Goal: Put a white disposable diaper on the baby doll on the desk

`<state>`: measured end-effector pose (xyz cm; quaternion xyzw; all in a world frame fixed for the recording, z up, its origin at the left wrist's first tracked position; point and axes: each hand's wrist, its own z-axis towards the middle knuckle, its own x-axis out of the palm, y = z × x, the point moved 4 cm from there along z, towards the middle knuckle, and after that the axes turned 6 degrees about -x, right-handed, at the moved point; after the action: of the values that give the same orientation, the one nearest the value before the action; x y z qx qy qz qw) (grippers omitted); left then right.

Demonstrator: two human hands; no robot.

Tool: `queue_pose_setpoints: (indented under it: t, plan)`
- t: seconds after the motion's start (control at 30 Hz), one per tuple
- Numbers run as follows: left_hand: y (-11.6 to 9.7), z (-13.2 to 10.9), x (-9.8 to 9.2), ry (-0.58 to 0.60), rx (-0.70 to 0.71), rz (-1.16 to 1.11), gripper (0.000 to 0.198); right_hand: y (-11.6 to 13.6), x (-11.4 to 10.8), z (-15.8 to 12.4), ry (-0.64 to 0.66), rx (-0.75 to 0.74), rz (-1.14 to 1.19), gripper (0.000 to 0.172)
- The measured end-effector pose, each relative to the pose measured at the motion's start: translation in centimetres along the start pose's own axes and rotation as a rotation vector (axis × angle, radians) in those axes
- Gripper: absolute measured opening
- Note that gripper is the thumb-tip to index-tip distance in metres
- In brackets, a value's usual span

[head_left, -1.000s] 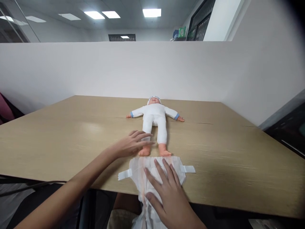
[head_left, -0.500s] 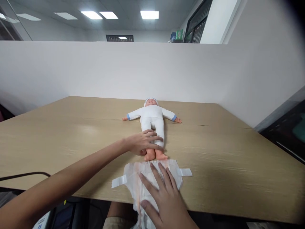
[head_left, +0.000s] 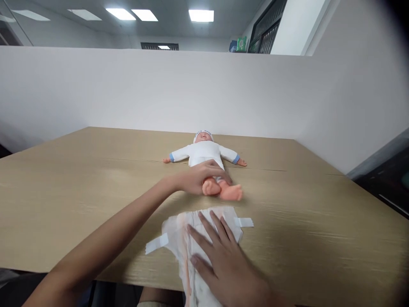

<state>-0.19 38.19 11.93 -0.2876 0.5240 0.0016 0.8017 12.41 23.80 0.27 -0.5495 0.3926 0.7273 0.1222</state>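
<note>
A baby doll (head_left: 204,152) in a white suit with blue cuffs and a white cap lies on its back on the table, arms spread, feet towards me. My left hand (head_left: 204,175) is wrapped round the doll's lower legs and holds them lifted a little, the bare feet sticking out below my fingers. Nearer to me, an unfolded white diaper (head_left: 174,228) with its two side tapes spread lies over the table's front edge. My right hand (head_left: 223,260) rests flat on it, fingers apart. Part of the diaper is hidden under that hand.
The wooden table (head_left: 306,204) has a seam running across it behind the doll's legs. A white partition wall (head_left: 153,94) rises behind the table and along the right. A dark glossy panel (head_left: 386,179) stands at the right edge.
My left hand has closed round the doll's legs and raised them, shifting the feet away from the diaper and rightwards. My right hand and the diaper have moved slightly forward.
</note>
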Motion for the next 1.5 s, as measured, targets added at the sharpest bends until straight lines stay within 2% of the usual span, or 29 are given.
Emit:
queue_pose_setpoints:
  t: [0.07, 0.17, 0.37, 0.5, 0.7, 1.0, 1.23, 1.5]
  plan:
    - [-0.1, 0.5, -1.3, -0.007, -0.07, -0.061, 0.037, -0.7, -0.4, 1.3, -0.01, 0.036, -0.001, 0.058]
    - [0.3, 1.3, -2.7, -0.057, -0.102, -0.163, 0.038, -2.0, -0.7, 3.5, -0.032, 0.071, -0.022, 0.058]
    - [1.5, 2.1, -4.5, -0.114, -0.154, -0.245, 0.038, -4.2, -0.8, 7.7, -0.077, 0.083, -0.108, 0.059]
    - [2.0, 2.2, -5.4, -0.136, -0.16, -0.266, 0.042, -5.1, -0.9, 9.9, -0.103, 0.087, -0.139, 0.058]
    - [2.8, 2.4, -6.8, -0.229, -0.117, -0.263, 0.037, -6.4, -1.0, 12.8, -0.132, 0.093, -0.166, 0.058]
    - [3.4, 1.9, -8.2, -0.269, -0.059, -0.348, 0.038, -7.6, -1.0, 14.4, -0.14, 0.098, -0.22, 0.059]
    - [3.6, 1.2, -9.2, -0.374, -0.083, -0.194, 0.032, -8.4, -0.9, 14.8, -0.138, 0.081, -0.247, 0.058]
    - [3.7, 1.3, -8.9, -0.344, -0.086, -0.25, 0.034, -10.6, -1.3, 18.1, -0.202, 0.081, -0.274, 0.057]
